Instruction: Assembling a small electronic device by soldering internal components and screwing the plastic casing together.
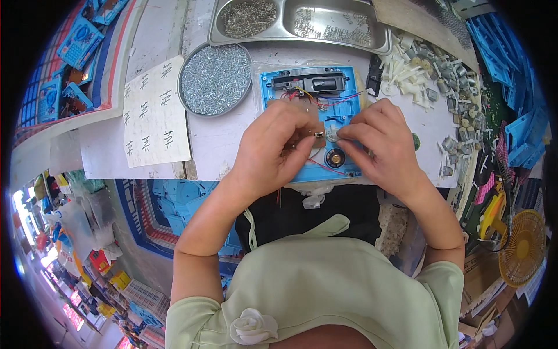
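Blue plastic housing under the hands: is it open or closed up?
Open: the blue plastic housing lies inside-up, its round speaker, brown circuit board and coloured wires exposed with no cover over them.

- Looks like a small assembly workshop.
- Seen on the white worktable [215, 138]: a round pan [180, 87] of loose screws [215, 80], a compartmented metal tray [281, 20] of small metal parts [331, 26].
- Heaped toward the right edge: small motors [465, 123], white plastic pieces [405, 61].
- Lying opened at the near edge: a blue casing [347, 109] with wires and a speaker [335, 157].
- Stocked in quantity, far right: blue shells [499, 52].
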Demonstrator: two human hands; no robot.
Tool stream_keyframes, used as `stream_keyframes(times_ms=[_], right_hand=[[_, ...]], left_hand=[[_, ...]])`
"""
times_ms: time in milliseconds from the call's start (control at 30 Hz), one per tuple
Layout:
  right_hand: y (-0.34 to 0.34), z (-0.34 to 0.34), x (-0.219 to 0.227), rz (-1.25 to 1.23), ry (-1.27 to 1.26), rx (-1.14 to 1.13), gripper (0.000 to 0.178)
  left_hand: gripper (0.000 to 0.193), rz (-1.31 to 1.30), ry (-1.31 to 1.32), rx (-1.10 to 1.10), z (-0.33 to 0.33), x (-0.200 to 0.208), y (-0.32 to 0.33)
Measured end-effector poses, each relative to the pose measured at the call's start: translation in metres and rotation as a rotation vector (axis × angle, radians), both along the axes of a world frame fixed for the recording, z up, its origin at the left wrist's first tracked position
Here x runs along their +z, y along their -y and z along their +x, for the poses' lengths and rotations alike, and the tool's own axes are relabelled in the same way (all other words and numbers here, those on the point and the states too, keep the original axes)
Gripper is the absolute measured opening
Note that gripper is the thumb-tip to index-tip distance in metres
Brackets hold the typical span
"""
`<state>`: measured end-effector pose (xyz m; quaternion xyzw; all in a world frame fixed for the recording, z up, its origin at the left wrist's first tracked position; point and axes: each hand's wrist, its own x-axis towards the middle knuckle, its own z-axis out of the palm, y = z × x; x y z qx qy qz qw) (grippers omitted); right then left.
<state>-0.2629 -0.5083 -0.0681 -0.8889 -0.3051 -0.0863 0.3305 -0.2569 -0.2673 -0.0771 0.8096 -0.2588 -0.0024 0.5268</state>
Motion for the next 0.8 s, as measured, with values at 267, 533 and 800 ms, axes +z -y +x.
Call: stream_keyframes(times_ms=[267,533,800], right_hand=[[-0.011,-0.009,0.011,-0.169,0.054,-0.015,0.024],[-0.02,-0.01,0.008,-0.202,0.012,-0.03,0.02],[-0.028,-0.012,0.003,-0.115,-0.026,-0.087,0.018]], left_hand=[[0.024,0.188,0.242,0.059,-0.009,0.0,-0.004],[0.023,0.398,0.237,0.094,-0.021,0.007,-0.004],[0.024,0.375,0.201,0.104,-0.021,0.006,-0.003]])
